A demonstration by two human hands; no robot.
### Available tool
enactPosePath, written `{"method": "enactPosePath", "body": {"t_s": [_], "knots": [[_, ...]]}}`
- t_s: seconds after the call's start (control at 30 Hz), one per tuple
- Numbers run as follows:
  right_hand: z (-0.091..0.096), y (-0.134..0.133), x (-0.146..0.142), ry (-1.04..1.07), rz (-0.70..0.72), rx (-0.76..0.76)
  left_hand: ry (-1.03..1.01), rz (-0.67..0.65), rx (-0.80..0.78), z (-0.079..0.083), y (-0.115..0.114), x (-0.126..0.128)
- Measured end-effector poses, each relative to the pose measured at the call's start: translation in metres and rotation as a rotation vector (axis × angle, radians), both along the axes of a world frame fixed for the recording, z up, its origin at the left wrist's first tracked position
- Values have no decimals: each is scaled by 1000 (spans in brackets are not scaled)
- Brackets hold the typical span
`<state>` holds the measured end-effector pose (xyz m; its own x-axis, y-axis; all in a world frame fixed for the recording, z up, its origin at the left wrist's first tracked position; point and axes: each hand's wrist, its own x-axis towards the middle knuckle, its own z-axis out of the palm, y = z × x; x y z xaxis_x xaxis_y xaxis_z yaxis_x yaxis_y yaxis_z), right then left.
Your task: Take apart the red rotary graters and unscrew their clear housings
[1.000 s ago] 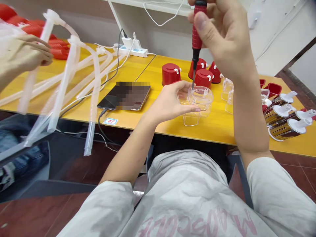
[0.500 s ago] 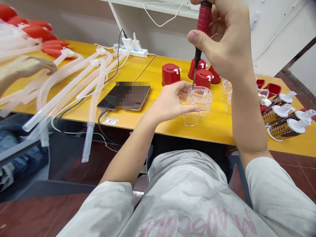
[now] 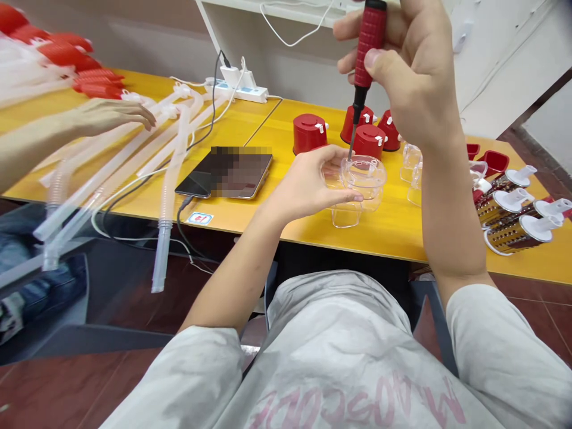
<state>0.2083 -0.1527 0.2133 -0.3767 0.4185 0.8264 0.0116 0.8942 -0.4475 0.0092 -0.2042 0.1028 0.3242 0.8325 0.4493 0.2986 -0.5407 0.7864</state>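
My right hand (image 3: 409, 77) grips a screwdriver (image 3: 370, 44) with a red handle and black collar, held nearly upright. Its thin metal shaft runs down to the rim of a clear plastic housing (image 3: 364, 179) with a round open top; exactly what the tip touches is too small to make out. Around the left side of that housing my left hand (image 3: 308, 182) is closed, thumb in front and fingers behind. The housing rests on the yellow table (image 3: 313, 229).
Behind stand several red cups (image 3: 309, 134). Metal grater drums (image 3: 513, 235) lie at right. A tablet (image 3: 245, 179), a phone (image 3: 196, 183), cables and a power strip (image 3: 241, 91) are left of centre. Another person's hand (image 3: 111, 113) is over translucent hoses (image 3: 102, 173).
My right hand's fingers have loosened and shifted on the screwdriver handle. The other person's hand has moved right across the hoses, and some hoses have shifted. My left hand stays put.
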Motion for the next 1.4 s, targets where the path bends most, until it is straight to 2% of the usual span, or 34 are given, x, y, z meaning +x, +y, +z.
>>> {"method": "enactPosePath", "body": {"t_s": [0.13, 0.17, 0.27, 0.33, 0.47, 0.53, 0.7, 0.77, 0.87, 0.93, 0.97, 1.07, 1.1, 1.23, 1.3, 1.4], "knots": [[-2, 9, 3, -52, -147, 201, -8, -1, 1, 0, 0, 1], [-2, 12, 3, -53, -160, 206, -9, -3, 1, 0, 0, 1], [-2, 16, 5, -21, -19, 124, -3, -4, 10, 0, 0, 1], [-1, 14, 5, -24, 13, 62, 8, -3, 14, 0, 0, 1], [1, 10, 3, -28, -190, 113, 21, -2, 22, 0, 0, 0], [1, 11, 3, -25, -223, 107, 20, -5, 21, 0, 0, 0], [-2, 14, 6, 65, -16, -88, -6, 4, 22, -1, 0, 1], [-2, 13, 5, 67, 5, -40, -3, 2, 17, 0, 0, 1], [0, 11, 5, -13, -172, 106, 1, -8, 12, 1, 0, 1], [1, 10, 6, -50, -244, 101, 2, -7, 15, 1, -1, 0], [1, 11, 6, -57, -215, 65, 3, -5, 16, 1, -1, 0], [0, 13, 10, -31, -5, -17, 13, 4, 12, 1, 0, 1], [0, 13, 11, -41, 1, -10, 16, 5, 13, 1, 0, 1], [0, 15, 13, -104, -234, 113, 18, -6, 21, 0, 0, 0], [1, 17, 13, -114, -171, 70, 16, -4, 18, 0, 1, 1], [1, 18, 12, -95, 74, 2, 9, -3, 13, 1, 0, 1]]}}
